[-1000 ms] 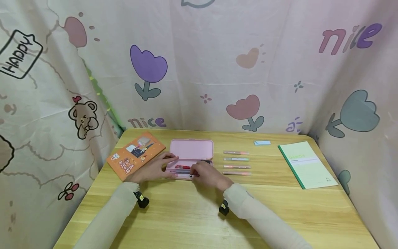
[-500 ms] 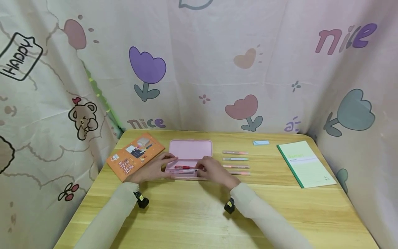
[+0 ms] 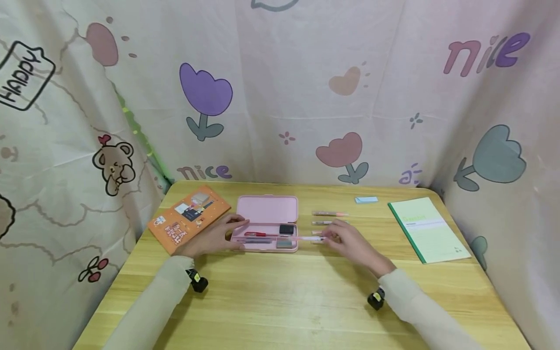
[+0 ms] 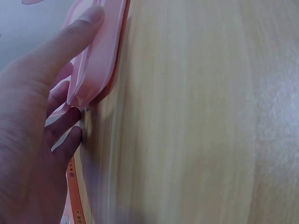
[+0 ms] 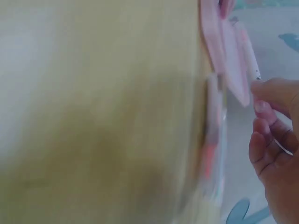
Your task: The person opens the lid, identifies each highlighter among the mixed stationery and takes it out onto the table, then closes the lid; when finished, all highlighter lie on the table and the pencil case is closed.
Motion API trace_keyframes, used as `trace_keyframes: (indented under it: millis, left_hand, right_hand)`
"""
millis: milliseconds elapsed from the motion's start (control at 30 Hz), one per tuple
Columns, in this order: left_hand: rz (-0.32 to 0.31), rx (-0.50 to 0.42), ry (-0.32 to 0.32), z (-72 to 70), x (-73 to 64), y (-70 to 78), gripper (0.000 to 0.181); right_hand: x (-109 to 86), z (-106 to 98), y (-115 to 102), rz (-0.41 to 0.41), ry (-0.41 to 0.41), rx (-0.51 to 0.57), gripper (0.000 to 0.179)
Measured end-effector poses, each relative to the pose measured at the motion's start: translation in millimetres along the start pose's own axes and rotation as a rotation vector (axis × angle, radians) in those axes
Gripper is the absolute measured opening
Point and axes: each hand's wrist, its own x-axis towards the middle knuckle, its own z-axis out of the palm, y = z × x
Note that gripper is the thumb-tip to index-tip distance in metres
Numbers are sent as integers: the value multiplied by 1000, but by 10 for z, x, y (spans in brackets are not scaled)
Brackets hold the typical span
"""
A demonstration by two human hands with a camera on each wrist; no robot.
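Note:
A pink pencil case [image 3: 267, 209] lies on the table with its lid folded back. My left hand [image 3: 217, 236] holds the case's left end, thumb on the near rim, as the left wrist view also shows. A red pen [image 3: 255, 234], other slim pens [image 3: 257, 240], a small black block [image 3: 286, 229] and a grey-green block [image 3: 284, 244] lie inside the case. My right hand [image 3: 353, 245] pinches one end of a pale pink-and-white pen [image 3: 308, 238] between thumb and fingertips. This pen [image 5: 250, 56] is off the case's right end, above the table.
A row of pens [image 3: 330, 213] lies right of the case, the nearer ones partly behind the right hand. An orange booklet [image 3: 188, 217] lies at the left. A light blue slip [image 3: 366, 200] and a pale green notebook [image 3: 430, 231] lie farther right.
My right hand has come out of the case and moved right, drawing the pale pen with it. The blocks in the case's right part are now uncovered. The left hand stays on the case.

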Motion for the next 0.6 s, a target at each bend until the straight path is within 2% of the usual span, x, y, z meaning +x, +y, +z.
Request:
trace_keyframes:
  millis: [267, 600]
  left_hand:
    - [-16, 16, 14, -16, -23, -10, 94]
    - [-12, 6, 5, -8, -10, -2, 92]
  right_hand:
    - [-383, -132, 244, 0, 27, -54, 15]
    - [-571, -168, 366, 106, -20, -18, 15]
